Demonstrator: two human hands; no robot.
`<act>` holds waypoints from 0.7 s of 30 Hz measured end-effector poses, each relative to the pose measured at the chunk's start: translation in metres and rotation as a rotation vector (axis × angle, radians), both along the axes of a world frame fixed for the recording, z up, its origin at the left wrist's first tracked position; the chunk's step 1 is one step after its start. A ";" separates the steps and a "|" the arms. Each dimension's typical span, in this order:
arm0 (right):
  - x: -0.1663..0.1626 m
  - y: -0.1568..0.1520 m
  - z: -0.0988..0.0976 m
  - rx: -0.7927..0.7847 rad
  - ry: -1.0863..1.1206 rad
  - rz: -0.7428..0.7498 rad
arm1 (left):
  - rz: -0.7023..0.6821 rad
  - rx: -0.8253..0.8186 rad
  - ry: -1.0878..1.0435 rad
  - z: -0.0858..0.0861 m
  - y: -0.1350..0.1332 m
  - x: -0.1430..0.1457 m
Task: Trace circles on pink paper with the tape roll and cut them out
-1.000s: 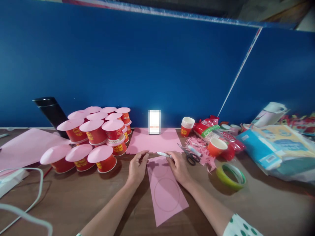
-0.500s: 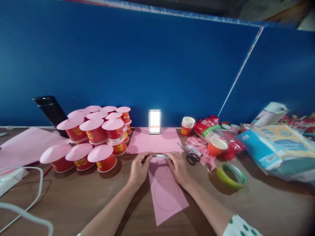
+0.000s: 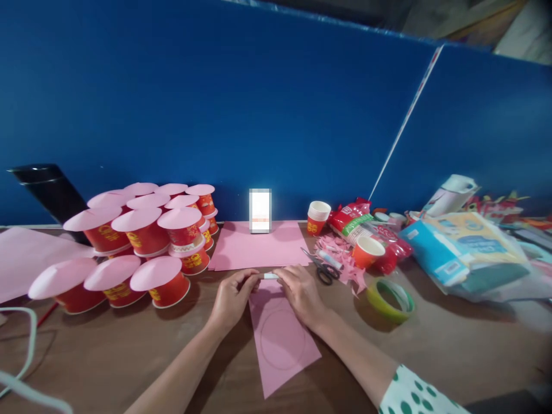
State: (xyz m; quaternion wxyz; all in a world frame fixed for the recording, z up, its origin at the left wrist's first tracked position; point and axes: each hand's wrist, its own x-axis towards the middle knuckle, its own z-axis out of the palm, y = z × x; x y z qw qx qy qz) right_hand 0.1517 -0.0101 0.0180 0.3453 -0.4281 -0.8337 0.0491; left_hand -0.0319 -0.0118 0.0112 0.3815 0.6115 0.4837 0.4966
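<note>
A pink paper strip (image 3: 280, 345) with a pencilled circle on it lies on the brown table in front of me. Both hands meet at its far end around a small white pen (image 3: 271, 276). My left hand (image 3: 230, 299) pinches one end of the pen, fingers curled. My right hand (image 3: 299, 293) grips the other end, fingers closed. A larger pink sheet (image 3: 259, 247) lies just beyond the hands.
Several red paper cups capped with pink discs (image 3: 138, 241) are piled at the left. Black scissors (image 3: 322, 271), pink scraps, an open red cup (image 3: 366, 252) and a green tape roll (image 3: 390, 299) lie to the right. Packages (image 3: 457, 253) crowd the far right. A white cable (image 3: 26, 356) curls at left.
My left hand has closed onto the pen that my right hand was holding alone. The view has swung slightly right, so everything sits further left in the picture.
</note>
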 end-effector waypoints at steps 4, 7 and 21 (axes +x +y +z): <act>-0.001 -0.005 0.004 -0.066 0.030 0.015 | -0.045 -0.034 -0.072 -0.002 0.001 0.001; 0.006 0.002 0.009 -0.159 0.049 0.080 | -0.063 -0.045 -0.059 -0.004 0.001 0.004; 0.090 0.048 0.006 -0.274 -0.428 -0.842 | 0.069 0.155 0.266 -0.017 0.003 0.006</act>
